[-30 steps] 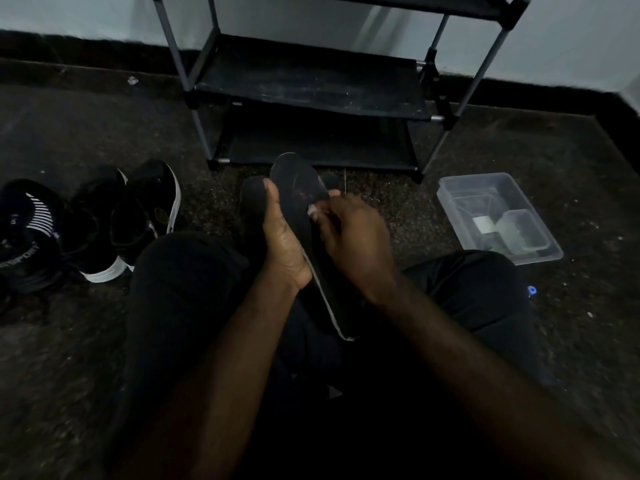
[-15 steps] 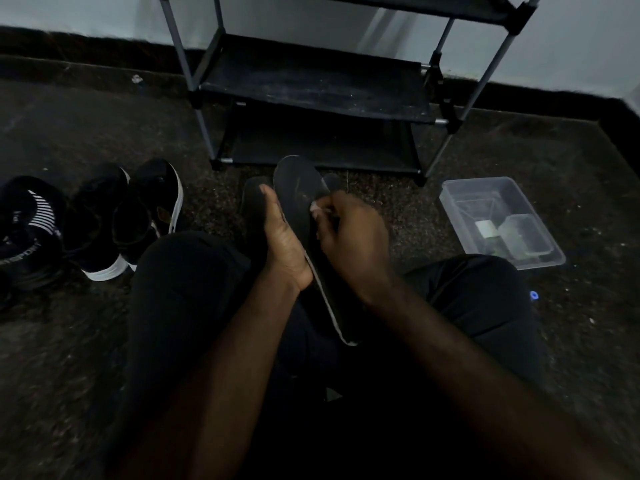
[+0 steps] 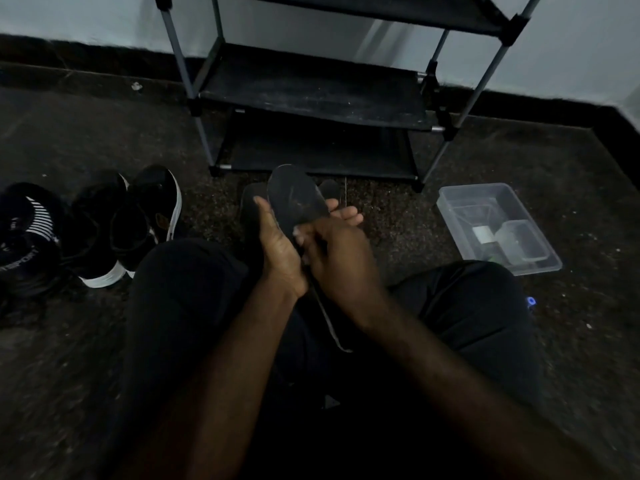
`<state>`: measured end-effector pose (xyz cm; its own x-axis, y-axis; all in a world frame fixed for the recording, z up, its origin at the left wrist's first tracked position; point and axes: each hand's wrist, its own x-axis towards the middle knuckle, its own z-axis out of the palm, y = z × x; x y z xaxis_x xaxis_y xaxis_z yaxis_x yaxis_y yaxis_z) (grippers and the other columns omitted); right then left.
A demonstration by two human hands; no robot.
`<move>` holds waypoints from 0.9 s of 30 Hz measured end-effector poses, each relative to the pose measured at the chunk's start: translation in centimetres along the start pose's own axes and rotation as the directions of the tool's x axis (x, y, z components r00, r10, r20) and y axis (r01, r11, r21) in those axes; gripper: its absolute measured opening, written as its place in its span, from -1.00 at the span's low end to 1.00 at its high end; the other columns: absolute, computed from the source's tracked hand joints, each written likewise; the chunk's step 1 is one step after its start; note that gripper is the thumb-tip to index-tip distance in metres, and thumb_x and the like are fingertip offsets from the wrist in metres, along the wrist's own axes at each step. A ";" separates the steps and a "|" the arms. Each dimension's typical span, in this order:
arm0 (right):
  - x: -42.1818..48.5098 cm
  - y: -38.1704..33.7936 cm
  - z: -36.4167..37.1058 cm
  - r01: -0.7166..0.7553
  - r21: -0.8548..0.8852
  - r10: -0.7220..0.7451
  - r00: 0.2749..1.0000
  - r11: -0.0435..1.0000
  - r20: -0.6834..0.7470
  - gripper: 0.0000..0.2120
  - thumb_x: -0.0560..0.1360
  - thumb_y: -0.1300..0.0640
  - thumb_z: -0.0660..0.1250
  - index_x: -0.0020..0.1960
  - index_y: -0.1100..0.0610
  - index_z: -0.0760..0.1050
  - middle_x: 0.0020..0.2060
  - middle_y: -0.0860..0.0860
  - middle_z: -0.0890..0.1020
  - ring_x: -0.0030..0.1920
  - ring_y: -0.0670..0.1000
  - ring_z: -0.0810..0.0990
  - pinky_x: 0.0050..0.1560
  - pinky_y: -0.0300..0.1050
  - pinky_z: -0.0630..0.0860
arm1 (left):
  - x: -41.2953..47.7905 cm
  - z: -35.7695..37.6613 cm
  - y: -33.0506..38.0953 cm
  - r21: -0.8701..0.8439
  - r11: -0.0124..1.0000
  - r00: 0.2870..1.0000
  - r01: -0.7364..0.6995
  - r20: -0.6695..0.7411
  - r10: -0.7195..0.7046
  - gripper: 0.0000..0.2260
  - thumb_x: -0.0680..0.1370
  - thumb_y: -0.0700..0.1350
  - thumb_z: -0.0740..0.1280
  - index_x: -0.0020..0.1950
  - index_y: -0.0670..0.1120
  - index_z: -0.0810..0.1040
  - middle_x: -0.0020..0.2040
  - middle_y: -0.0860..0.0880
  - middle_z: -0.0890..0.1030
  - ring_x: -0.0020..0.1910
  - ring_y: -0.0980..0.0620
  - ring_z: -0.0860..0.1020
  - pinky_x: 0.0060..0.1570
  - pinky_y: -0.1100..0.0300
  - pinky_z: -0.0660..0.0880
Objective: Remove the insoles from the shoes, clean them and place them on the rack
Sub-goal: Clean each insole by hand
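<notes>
Left hand (image 3: 280,258) clasps the thin black foam insole (image 3: 294,199), toe toward the black tube-framed rack (image 3: 311,95) at 12 o'clock; curled right hand (image 3: 339,261), contents hidden, bears on it, so hard rubbing may buckle it.

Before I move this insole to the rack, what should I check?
1. Left hand grips the insole: ok.
2. Right hand curled against the insole; whether it holds a wipe: cannot tell.
3. Insole clean: cannot tell, dim light, faint pale marks.
4. Rack straight ahead, shelf facing you: ok.
5. Shoes off to the left of the path: ok.
6. Clear container at right, apart from both hands: ok.
</notes>
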<state>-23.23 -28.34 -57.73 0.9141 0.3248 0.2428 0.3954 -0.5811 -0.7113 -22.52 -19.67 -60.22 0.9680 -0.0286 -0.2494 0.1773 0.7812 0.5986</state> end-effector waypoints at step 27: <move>0.1 -1.7 -0.4 0.094 -0.166 -0.079 0.992 0.982 0.095 -0.83 0.57 0.22 0.20 0.08 0.19 0.54 -0.03 0.16 0.60 -0.06 0.13 0.59 -0.09 0.12 0.57 | 0.0 -0.1 0.9 0.048 0.995 0.996 0.083 0.021 -0.084 -0.05 0.40 0.53 -0.06 0.23 -0.29 0.53 0.15 -0.37 0.58 0.22 -0.29 0.55 0.21 -0.12 0.50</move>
<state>-23.82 -27.65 -56.20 0.8674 0.4391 0.2343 0.4889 -0.6641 -0.5657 -22.34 -18.93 -59.80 0.9532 -0.1072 -0.2826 0.2652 0.7452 0.6119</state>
